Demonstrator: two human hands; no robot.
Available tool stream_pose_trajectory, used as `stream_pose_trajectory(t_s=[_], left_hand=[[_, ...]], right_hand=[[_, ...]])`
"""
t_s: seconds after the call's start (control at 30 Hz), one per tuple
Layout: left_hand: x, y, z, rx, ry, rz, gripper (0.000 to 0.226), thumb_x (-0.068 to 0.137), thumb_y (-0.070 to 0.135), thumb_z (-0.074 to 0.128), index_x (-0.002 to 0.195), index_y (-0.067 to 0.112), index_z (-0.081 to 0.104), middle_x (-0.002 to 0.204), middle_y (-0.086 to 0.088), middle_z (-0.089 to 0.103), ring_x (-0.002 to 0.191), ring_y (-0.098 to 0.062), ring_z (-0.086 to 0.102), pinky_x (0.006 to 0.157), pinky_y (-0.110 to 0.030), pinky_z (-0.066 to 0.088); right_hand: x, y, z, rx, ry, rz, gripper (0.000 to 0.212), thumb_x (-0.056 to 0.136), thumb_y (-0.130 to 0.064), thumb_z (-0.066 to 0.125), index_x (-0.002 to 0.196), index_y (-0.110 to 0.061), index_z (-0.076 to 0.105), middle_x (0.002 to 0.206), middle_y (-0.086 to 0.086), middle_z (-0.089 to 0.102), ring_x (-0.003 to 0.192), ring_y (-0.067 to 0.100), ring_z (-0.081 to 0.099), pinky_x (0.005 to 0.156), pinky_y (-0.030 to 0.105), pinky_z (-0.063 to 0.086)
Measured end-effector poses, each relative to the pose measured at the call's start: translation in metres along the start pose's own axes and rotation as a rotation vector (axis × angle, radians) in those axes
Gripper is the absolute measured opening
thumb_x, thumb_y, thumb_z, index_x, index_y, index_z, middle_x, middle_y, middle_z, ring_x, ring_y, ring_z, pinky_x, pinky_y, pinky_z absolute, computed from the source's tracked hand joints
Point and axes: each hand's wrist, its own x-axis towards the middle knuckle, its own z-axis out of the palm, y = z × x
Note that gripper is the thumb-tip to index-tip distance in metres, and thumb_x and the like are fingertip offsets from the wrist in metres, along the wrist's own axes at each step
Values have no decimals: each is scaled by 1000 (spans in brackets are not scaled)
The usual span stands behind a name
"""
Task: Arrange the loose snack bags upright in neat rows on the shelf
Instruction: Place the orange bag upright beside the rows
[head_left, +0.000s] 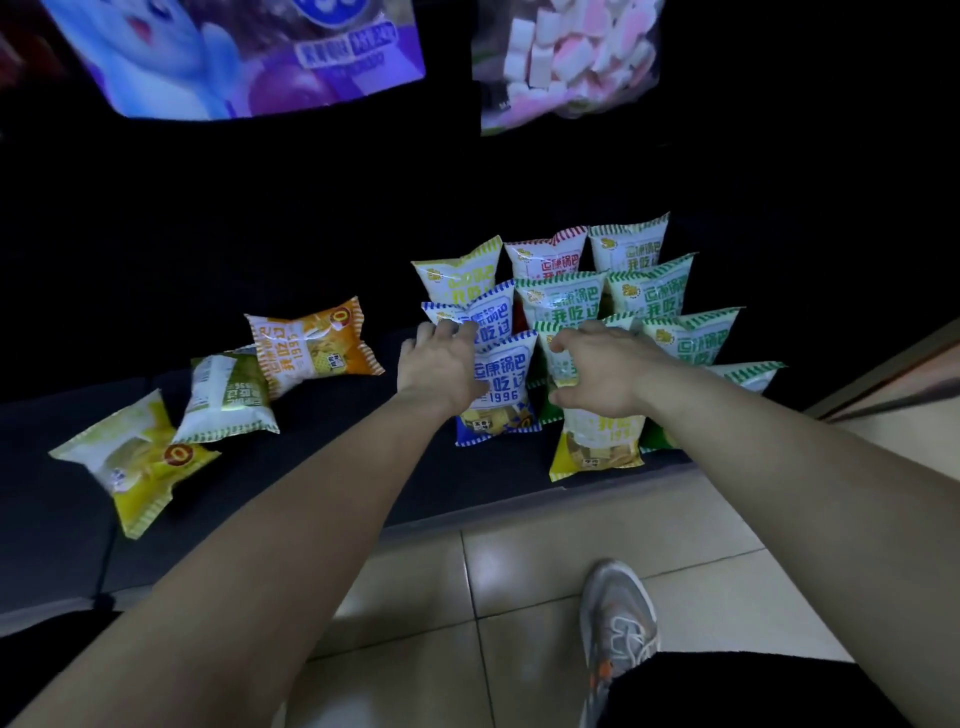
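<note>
Left hand curls its fingers round the blue bag, right hand grips the yellow bag just right of it, so best ease both square, tops level.

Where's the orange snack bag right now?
Head view, left of centre: the orange bag lies flat on the dark shelf, between the left hand and a green bag also lying down.

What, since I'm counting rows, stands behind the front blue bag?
A second blue bag, then a yellow-topped bag, both upright. Their lower halves are covered, and the left hand hides part of the second.
</note>
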Motion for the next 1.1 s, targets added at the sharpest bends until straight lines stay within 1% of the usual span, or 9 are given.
stream_pose_trajectory(t_s=[0.07,0.17,0.3,0.4,0.57,0.7,0.87,1.03,1.1], left_hand=[[-14,-15,-22,7,-6,16,83,82,52,69,150,25,29,147,-6,40,132,-29,36,106,-44,36],[-44,-56,-61,-7,-38,20,77,85,53,65,150,28,32,148,-6,40,134,-28,37,106,-43,38],[-94,-126,-98,-11,-72,-46,70,88,53,62,148,31,35,151,-3,38,136,-27,37,105,-42,41],[-125,-182,-103,-42,-84,-145,69,86,56,62,146,33,38,147,-1,42,134,-26,39,104,-44,43],[-143,-248,-95,-176,-87,-262,70,84,53,68,145,31,41,137,-6,50,125,-27,48,101,-44,45],[-131,-273,-82,-209,-63,-268,71,85,51,68,146,29,39,137,-5,50,126,-26,48,99,-43,46],[-112,-287,-52,-211,-85,-250,76,86,52,66,149,26,34,147,-4,43,133,-25,42,105,-39,41],[-109,-298,-39,-209,-103,-281,73,88,54,60,149,25,32,146,-2,41,132,-24,42,103,-43,42],[-109,-300,-38,-214,-99,-304,73,89,53,60,149,25,31,147,-3,40,135,-25,39,105,-42,41]], right_hand=[[-3,-14,-5,7,16,-21,72,92,-54,62,151,-26,33,155,6,33,141,32,36,111,51,30],[-7,-41,-12,16,51,-71,73,91,-54,62,152,-27,31,154,6,35,138,31,40,108,47,37],[-9,-91,-20,27,101,-153,71,92,-52,62,151,-26,32,153,5,36,136,32,41,107,48,37],[-3,-130,-19,7,128,-205,70,93,-51,62,151,-25,33,150,5,38,134,30,43,104,46,39],[32,-186,-7,-75,100,-258,70,93,-50,62,150,-24,33,146,6,39,133,30,43,104,46,41],[89,-226,12,-102,85,-264,74,91,-50,61,151,-20,31,147,8,39,132,32,42,104,48,42],[176,-257,35,-64,126,-238,74,90,-44,63,151,-19,30,149,9,37,132,31,41,102,47,38],[241,-273,50,-143,111,-184,80,88,-42,60,155,-18,23,156,7,33,143,28,30,114,48,22],[253,-274,58,-213,85,-152,89,83,-45,65,155,-18,21,155,8,33,143,29,28,115,51,18]])
